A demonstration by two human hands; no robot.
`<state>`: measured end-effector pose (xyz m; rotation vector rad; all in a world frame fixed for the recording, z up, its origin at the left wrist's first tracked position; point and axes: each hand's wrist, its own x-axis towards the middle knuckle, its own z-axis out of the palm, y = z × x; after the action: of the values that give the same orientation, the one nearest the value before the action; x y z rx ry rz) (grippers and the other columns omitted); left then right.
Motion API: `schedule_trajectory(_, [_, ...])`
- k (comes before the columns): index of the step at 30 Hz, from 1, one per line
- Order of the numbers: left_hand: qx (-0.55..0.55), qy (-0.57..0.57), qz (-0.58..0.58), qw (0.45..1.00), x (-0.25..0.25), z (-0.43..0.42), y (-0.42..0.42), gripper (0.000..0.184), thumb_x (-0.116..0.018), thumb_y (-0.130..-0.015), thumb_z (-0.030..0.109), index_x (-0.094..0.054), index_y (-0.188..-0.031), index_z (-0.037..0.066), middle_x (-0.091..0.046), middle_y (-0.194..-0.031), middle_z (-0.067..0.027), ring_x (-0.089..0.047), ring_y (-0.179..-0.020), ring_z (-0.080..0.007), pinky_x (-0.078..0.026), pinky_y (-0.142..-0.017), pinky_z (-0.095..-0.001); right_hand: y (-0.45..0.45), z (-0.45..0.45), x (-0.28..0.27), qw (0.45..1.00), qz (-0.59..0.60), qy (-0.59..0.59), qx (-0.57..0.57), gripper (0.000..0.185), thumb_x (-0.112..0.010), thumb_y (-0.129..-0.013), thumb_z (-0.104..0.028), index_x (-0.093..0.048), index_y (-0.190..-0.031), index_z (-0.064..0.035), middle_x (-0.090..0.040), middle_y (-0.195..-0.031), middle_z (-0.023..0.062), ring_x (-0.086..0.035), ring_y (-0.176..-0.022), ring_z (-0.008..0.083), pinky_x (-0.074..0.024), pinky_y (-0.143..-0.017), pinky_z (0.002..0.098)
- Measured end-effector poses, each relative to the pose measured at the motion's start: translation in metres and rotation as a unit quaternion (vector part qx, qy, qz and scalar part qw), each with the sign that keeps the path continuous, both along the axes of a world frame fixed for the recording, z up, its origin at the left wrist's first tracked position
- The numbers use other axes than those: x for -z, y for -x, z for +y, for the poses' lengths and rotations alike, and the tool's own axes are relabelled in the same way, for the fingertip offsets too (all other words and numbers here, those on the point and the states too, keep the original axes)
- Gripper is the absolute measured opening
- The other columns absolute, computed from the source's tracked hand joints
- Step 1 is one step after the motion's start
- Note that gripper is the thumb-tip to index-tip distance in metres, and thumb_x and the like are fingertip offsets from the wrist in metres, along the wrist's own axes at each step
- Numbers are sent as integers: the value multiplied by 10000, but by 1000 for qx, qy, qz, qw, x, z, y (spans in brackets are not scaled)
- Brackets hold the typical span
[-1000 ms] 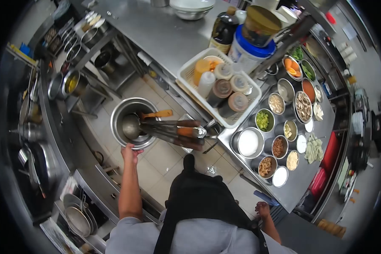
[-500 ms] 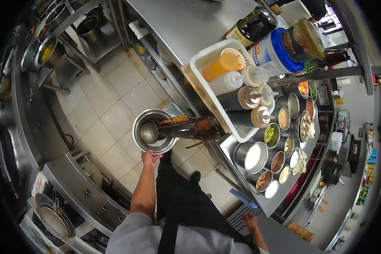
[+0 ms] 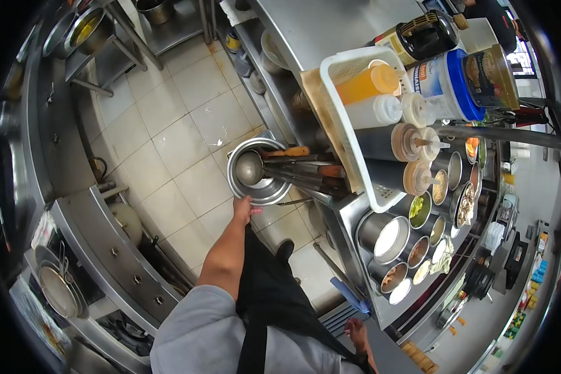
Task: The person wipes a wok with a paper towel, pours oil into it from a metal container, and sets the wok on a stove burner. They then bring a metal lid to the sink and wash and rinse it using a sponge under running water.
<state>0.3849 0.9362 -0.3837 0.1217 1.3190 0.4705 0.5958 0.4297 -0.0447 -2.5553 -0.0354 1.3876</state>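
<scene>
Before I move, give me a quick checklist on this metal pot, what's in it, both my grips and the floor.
1. Left grip on the metal pot: ok, at its near rim.
2. Right grip free: ok, nothing seen in it.
3. Ladle inside the pot: ok, its bowl lies within the rim.
4. Utensil handles clear of the white basket: cannot tell; they jut toward it, depth unclear.
5. Pot's underside supported: cannot tell, hidden from above.
6. Floor tiles dry: cannot tell; whitish marks or glare show.
</scene>
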Motion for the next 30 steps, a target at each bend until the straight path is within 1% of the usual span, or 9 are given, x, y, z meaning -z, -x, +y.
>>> schedule_trajectory(2, [11,1,24,1000,-11,1,-2,336,-499,-823,75,-414,-1143,16,-565,-1006,-193,-642,-794,-364,-593,-598,-462,-9,-2,5,1000,9,-17,-4,274,-506,-895,-206,-569,-1037,20,-627,-742,71,-598,-624,133,-459,-520,256])
schedule_trajectory(6, [97,-10,102,990,-45,-3,5,793,-669,-804,224,-177,-1423,160,-530,-1193,-181,-632,-870,-343,-551,-555,-434,-26,21,22,996,48,-51,-51,330,-527,-905,-273,-561,-1098,-7,-631,-780,61,-604,-652,131,-473,-553,263])
schedule_trajectory(10, [117,-45,172,977,-64,-28,25,1029,-719,-768,287,-2,-1492,143,-548,-1182,-165,-608,-874,-272,-545,-593,-419,-45,51,42,938,73,-151,-302,361,-548,-901,-283,-556,-1146,-18,-637,-825,49,-594,-682,116,-473,-595,260])
schedule_trajectory(15, [73,-101,228,966,-83,-104,70,696,-646,-793,314,-364,-1390,95,-628,-924,-110,-585,-726,-204,-518,-587,-401,-51,92,33,941,94,-179,-270,393,-571,-890,-283,-543,-1176,-15,-636,-842,49,-590,-719,119,-467,-627,248])
schedule_trajectory(17, [50,-118,221,967,-118,-153,88,571,-635,-812,285,-432,-1328,146,-640,-917,-94,-623,-745,-194,-500,-543,-363,-56,80,39,937,154,-202,-240,428,-582,-886,-278,-514,-1209,-5,-634,-890,59,-612,-757,137,-478,-643,249])
schedule_trajectory(20, [40,-194,214,957,-201,-229,109,440,-619,-840,253,-533,-1198,13,-641,-864,-80,-615,-625,-159,-464,-442,-295,-57,71,49,928,184,-218,-240,437,-588,-888,-267,-494,-1234,-18,-631,-916,68,-624,-761,151,-486,-641,256])
schedule_trajectory(24, [62,-272,184,943,-282,-323,146,416,-574,-866,184,-514,-1241,16,-650,-912,-30,-607,-728,-111,-469,-565,-254,-62,68,66,917,232,-195,-260,406,-604,-887,-249,-510,-1189,4,-609,-896,58,-604,-749,123,-474,-597,247])
schedule_trajectory(27, [-24,-360,220,906,-305,-381,180,348,-596,-871,151,-564,-1174,-17,-604,-819,-27,-587,-689,-99,-477,-656,-253,-39,85,44,887,247,-237,-310,421,-619,-889,-272,-504,-1184,4,-602,-870,40,-583,-730,110,-462,-589,231])
schedule_trajectory(30, [-112,-403,283,863,-349,-437,210,299,-562,-906,166,-583,-1164,18,-643,-947,-17,-576,-754,-97,-459,-726,-229,7,116,16,836,233,-285,-408,390,-609,-897,-268,-517,-1165,1,-589,-858,28,-557,-718,98,-455,-615,228])
